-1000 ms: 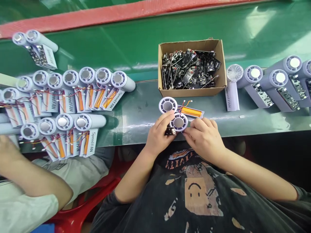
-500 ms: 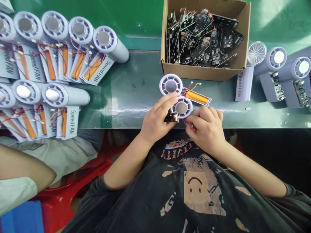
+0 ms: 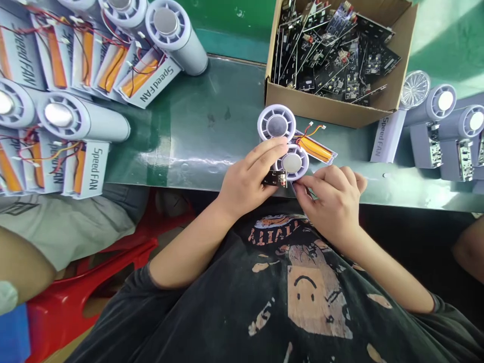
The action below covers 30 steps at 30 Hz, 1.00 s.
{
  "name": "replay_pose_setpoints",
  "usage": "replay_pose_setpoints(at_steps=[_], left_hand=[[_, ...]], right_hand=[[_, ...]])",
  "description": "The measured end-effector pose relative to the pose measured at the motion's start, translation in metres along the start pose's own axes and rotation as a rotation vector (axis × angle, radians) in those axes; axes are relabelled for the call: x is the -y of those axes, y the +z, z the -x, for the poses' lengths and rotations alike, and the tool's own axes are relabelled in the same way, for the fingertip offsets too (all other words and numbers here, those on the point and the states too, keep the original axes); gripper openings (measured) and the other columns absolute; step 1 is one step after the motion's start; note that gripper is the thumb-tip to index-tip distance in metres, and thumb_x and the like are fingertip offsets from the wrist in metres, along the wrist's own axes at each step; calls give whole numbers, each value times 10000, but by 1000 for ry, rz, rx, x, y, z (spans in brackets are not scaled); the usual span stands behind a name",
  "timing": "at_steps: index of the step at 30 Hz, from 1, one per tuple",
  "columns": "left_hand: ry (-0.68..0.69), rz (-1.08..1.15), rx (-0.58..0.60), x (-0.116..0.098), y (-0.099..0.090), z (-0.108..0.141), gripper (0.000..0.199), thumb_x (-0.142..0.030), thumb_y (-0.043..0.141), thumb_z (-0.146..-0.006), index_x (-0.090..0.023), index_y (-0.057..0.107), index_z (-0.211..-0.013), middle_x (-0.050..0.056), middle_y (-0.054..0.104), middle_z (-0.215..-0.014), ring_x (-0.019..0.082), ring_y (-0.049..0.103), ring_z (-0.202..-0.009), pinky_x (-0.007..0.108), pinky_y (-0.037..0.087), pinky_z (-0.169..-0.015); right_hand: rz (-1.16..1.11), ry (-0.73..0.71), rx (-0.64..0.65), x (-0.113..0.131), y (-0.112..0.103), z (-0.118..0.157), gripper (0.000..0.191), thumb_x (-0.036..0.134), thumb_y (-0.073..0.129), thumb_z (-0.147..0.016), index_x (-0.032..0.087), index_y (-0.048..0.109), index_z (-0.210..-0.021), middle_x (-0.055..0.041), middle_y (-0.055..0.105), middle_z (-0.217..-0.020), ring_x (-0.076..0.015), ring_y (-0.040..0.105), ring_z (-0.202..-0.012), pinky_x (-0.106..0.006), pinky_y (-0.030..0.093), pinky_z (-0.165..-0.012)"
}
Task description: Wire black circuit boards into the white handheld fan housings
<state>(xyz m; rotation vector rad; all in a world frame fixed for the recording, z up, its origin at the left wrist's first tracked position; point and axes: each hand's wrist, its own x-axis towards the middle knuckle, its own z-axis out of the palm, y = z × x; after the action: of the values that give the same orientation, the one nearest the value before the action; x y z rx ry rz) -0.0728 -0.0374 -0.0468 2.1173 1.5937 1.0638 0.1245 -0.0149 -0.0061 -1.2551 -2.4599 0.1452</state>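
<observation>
My left hand (image 3: 247,179) is closed round a pale lilac handheld fan (image 3: 292,163), its round grille facing up. A small black circuit board (image 3: 275,178) sticks out between that hand's fingers and the fan. My right hand (image 3: 333,199) is pinched at the fan's lower edge; what its fingertips grip is hidden. Just beyond lies a second fan (image 3: 277,124) on the bench, with an orange battery (image 3: 316,149) in its open handle and loose wires with white plugs above it.
A cardboard box (image 3: 333,107) full of black circuit boards stands behind my hands. Rows of fans (image 3: 85,121) with exposed batteries lie at left. More fans (image 3: 440,101) with boards fitted stand at right, beside a clear-topped one (image 3: 415,89). The bench's front edge (image 3: 416,204) runs before me.
The camera view has shifted, so the box and right-hand fans appear further right and the left rows higher. Both hands keep nearly the same hold on the fan.
</observation>
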Motion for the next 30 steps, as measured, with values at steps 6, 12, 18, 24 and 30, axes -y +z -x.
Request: replay_pose_setpoints(at_steps=[6,12,18,24,30], left_hand=[[5,41,-25,2,2,2,443,-305,585,-930,-279,473,-1357,42,567,-1415,248,525,-1337,444,468,-1128],[-148,83,37,1,1,1,422,-460,596,-920,-306,521,-1305,22,558,-1416,287,477,-1380,511,436,-1139],[-144,118,29,2,1,0,464,-513,602,-904,-294,534,-1308,22,552,-1431,298,475,-1381,518,430,-1135],[-80,47,-15,-1,3,-2,445,-346,600,-926,-283,508,-1358,51,545,-1449,279,490,-1369,415,489,-1093],[-2,-48,-90,-2,-1,4,499,-283,634,-889,-286,466,-1359,85,535,-1445,272,532,-1321,368,577,-937]], right_hand=[[25,-74,-45,-4,9,-4,189,265,601,-905,266,698,-743,-8,600,-733,-181,477,-740,-386,304,-729],[-191,-59,36,-21,19,-12,203,294,564,-880,271,671,-709,-27,524,-760,-203,506,-781,-416,373,-773],[-407,-18,-76,-23,13,-13,164,314,542,-853,255,583,-706,-50,572,-884,-221,567,-879,-420,451,-786],[-380,-403,-211,-27,10,-8,176,125,643,-769,276,556,-798,65,708,-829,-153,591,-731,-372,398,-744],[-588,-306,-69,-32,13,-4,224,63,576,-808,264,526,-893,39,728,-852,-131,643,-706,-329,426,-695]])
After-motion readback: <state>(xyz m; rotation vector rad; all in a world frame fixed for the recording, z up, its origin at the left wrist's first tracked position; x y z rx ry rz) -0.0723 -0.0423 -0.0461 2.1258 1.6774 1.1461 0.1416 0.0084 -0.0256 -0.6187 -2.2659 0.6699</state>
